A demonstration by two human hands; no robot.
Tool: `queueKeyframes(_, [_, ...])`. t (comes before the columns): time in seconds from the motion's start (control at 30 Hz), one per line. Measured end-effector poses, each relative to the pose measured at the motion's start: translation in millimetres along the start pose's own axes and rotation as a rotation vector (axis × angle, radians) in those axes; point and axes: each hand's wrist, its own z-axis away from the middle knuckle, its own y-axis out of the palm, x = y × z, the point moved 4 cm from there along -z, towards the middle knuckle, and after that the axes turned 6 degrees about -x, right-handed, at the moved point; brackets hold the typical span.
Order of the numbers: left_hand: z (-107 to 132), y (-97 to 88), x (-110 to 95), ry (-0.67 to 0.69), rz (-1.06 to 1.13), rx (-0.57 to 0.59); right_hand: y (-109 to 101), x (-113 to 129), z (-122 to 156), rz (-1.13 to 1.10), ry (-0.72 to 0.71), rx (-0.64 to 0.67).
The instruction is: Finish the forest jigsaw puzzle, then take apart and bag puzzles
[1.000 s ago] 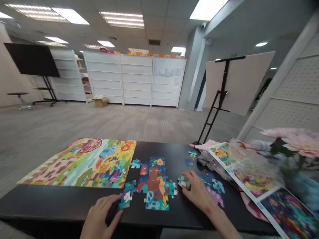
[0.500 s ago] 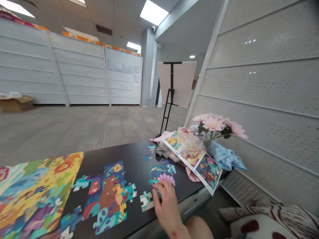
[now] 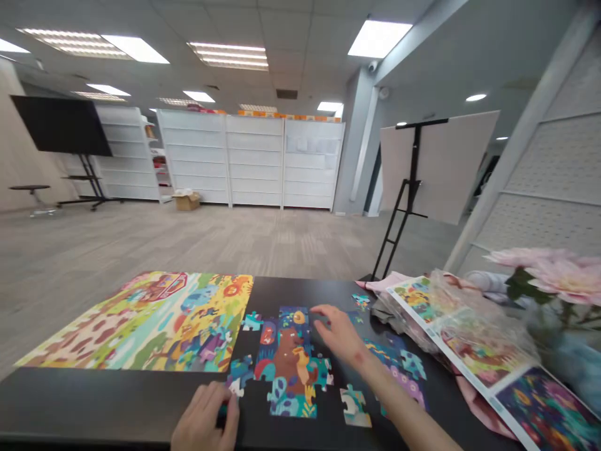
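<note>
My right hand (image 3: 335, 332) hovers at the upper right edge of a partly joined jigsaw section (image 3: 288, 357) showing a brown bear. Its fingers are apart, with no piece visible in them. My left hand (image 3: 206, 413) rests on the dark table, fingers loosely bent and a gap at the thumb. Close to its fingertips lie blue and white jigsaw pieces (image 3: 241, 373). A second joined section (image 3: 406, 385) with a pink scalloped shape is partly hidden behind my right forearm. Nearer the front edge sits a small teal and cream piece group (image 3: 355, 404).
A colourful finished-looking puzzle picture (image 3: 141, 332) covers the table's left part. On the right are a printed picture sheet (image 3: 488, 369), crumpled clear plastic (image 3: 493, 313) and pink flowers (image 3: 558, 275). A loose piece (image 3: 361, 302) lies near the far edge. An easel (image 3: 399, 219) stands beyond.
My right hand has left the pink scalloped section and moved left to the bear section. My left hand has come into fuller view. The camera has turned left.
</note>
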Motion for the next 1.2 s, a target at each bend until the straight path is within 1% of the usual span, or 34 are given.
queueKeyframes(0.07, [0, -0.8, -3, -0.022, -0.042, -0.012, 44, 44, -17, -0.036, -0.124, 0.119])
queueKeyframes(0.1, [1, -0.6, -3, -0.021, -0.049, -0.018, 64, 61, -25, -0.046, -0.177, 0.176])
queueKeyframes(0.13, [2, -0.2, -3, -0.017, -0.048, -0.019, 82, 75, -33, -0.046, -0.217, 0.226])
queueKeyframes(0.2, [4, 1.4, -2, -0.005, -0.034, -0.008, 110, 89, -48, -0.019, -0.244, 0.299])
queueKeyframes(0.27, [5, 3.6, 0, 0.003, -0.032, 0.016, 127, 91, -60, 0.021, -0.234, 0.340])
queueKeyframes(0.3, [5, 4.5, 0, 0.007, -0.035, 0.028, 132, 91, -64, 0.038, -0.230, 0.352])
queueKeyframes(0.37, [5, 5.4, 0, 0.011, -0.048, 0.046, 133, 92, -67, 0.054, -0.246, 0.358])
queueKeyframes(0.43, [4, 4.6, 0, 0.010, -0.058, 0.053, 126, 94, -65, 0.049, -0.287, 0.348])
queueKeyframes(0.47, [4, 3.6, 0, 0.013, -0.059, 0.054, 118, 93, -63, 0.042, -0.303, 0.336])
queueKeyframes(0.5, [3, 2.5, 0, 0.014, -0.061, 0.057, 108, 91, -60, 0.036, -0.311, 0.318])
queueKeyframes(0.57, [1, 0.1, -1, 0.011, -0.060, 0.072, 79, 78, -49, 0.028, -0.297, 0.272])
queueKeyframes(0.63, [-1, -1.9, -3, 0.008, -0.047, 0.093, 42, 54, -30, 0.036, -0.247, 0.223])
queueKeyframes(0.73, [-5, -4.6, -6, -0.030, -0.016, 0.096, -14, 9, 13, 0.091, -0.126, 0.162])
queueKeyframes(0.8, [-6, -5.0, -7, -0.076, -0.005, 0.094, -40, -16, 47, 0.135, -0.048, 0.139])
queueKeyframes(0.83, [-6, -4.4, -7, -0.097, -0.002, 0.099, -47, -24, 62, 0.149, -0.025, 0.143])
queueKeyframes(0.9, [-4, -2.2, -5, -0.106, 0.007, 0.119, -52, -33, 88, 0.160, 0.000, 0.154])
queueKeyframes(0.97, [-2, 0.0, 0, -0.077, 0.017, 0.134, -46, -33, 102, 0.150, -0.003, 0.158])
queueKeyframes(1.03, [0, 1.2, 4, -0.034, 0.023, 0.144, -38, -29, 106, 0.129, -0.023, 0.156])
queueKeyframes(1.1, [2, 1.3, 8, 0.006, 0.029, 0.154, -32, -25, 104, 0.108, -0.047, 0.150])
queueKeyframes(1.2, [3, 0.5, 8, 0.037, 0.028, 0.165, -29, -23, 101, 0.089, -0.075, 0.129])
